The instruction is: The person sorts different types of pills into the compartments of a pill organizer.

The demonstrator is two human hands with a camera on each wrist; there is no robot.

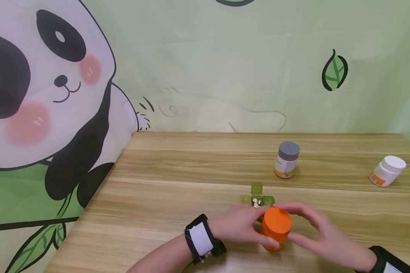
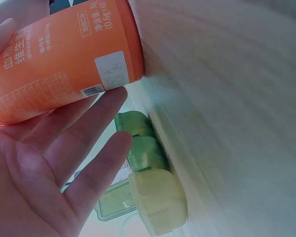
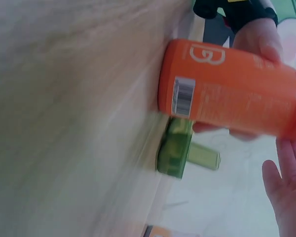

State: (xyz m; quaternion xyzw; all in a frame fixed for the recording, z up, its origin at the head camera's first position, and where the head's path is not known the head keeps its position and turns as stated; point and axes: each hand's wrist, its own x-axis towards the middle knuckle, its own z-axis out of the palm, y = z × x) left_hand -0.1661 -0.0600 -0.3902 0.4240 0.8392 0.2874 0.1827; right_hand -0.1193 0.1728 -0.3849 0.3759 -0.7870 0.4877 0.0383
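An orange bottle (image 1: 268,234) with a matching orange lid (image 1: 278,220) stands upright near the front of the wooden table. My left hand (image 1: 237,226) grips its body, thumb on the near side. At the lid's far and right edges are the fingers and thumb of my right hand (image 1: 322,232), which holds it. The left wrist view shows white print and a barcode label on the bottle (image 2: 64,59). Just behind it is a green pill box (image 1: 268,200) with lids flipped up; small whitish pills (image 1: 255,202) lie in one compartment. My left hand hides part of that box.
A bottle with a grey lid (image 1: 287,160) stands farther back, right of the pill box. At the far right is a white bottle (image 1: 387,171) with an orange band. A panda-printed cloth (image 1: 205,76) hangs behind the wooden table (image 1: 177,163).
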